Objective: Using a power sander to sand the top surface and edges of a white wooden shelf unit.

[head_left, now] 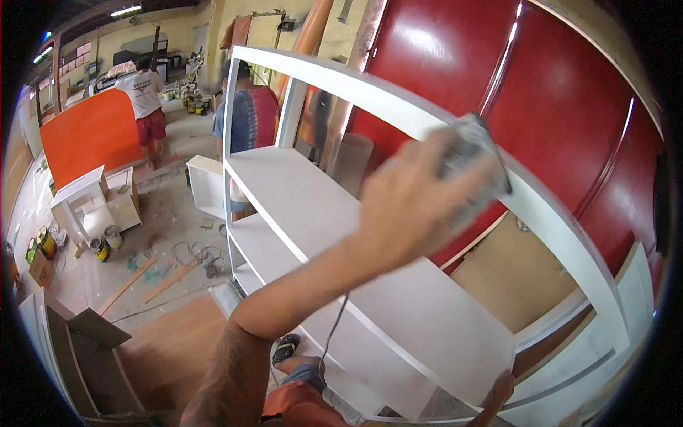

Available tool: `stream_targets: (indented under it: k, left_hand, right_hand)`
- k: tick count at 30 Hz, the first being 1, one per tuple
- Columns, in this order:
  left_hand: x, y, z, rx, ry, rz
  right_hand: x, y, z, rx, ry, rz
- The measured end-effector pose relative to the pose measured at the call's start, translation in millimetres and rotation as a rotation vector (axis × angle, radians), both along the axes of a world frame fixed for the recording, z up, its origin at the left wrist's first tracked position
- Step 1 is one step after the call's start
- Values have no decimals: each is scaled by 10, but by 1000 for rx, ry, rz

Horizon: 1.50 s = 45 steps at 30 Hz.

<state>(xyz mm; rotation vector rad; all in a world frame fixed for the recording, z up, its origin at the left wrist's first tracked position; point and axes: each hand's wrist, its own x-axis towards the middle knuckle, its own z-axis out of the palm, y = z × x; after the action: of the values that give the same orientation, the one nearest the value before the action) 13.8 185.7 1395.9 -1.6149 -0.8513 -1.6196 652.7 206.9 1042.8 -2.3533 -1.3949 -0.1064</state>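
A white shelving unit (299, 181) with several shelves stands slanting in front of me. My left hand (405, 196) is closed over a grey power sander (473, 160), which is pressed against the unit's white top rail (356, 89). Motion blurs both the hand and the tool. Below my left forearm hangs a dark cord (336, 331). At the lower right, my right hand (500, 391) grips the unit near the end of a shelf, only partly visible.
Tall red panels (441, 57) rise behind the unit. A brown board (174, 341) and a dark open cabinet (89, 356) lie at lower left. Beyond are small white cabinets (85, 206), paint cans (99, 248), an orange panel (92, 139) and two other people (144, 92).
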Motion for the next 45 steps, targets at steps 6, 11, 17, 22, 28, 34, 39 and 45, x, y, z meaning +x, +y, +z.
stream_targets:
  k: [6,11,17,22,28,34,39,45]
  left_hand:
    - [-888,232,149,-34,-315,181]
    - [-1341,356,150,-120,-562,197]
    - [-1392,323,175,-166,-653,249]
    - [-620,176,170,-44,-354,202]
    - [340,-14,242,9,-27,50]
    - [1007,-105,328,76,229,-73]
    - [925,-104,437,100,230,-41]
    - [8,79,532,29,-37,48]
  right_hand:
    - [-708,-379,567,83,227,-23]
    - [-897,-276,643,82,278,-239]
    - [-589,-76,410,331,650,-345]
    - [-198,-160,62,230,195,-6]
    - [333,203,-223,-64,56,-227]
    - [409,145,-274,-20,-107,-8]
    - [227,89,-70,-91,-153,-19]
    - [147,-5,11,-1,-146,14]
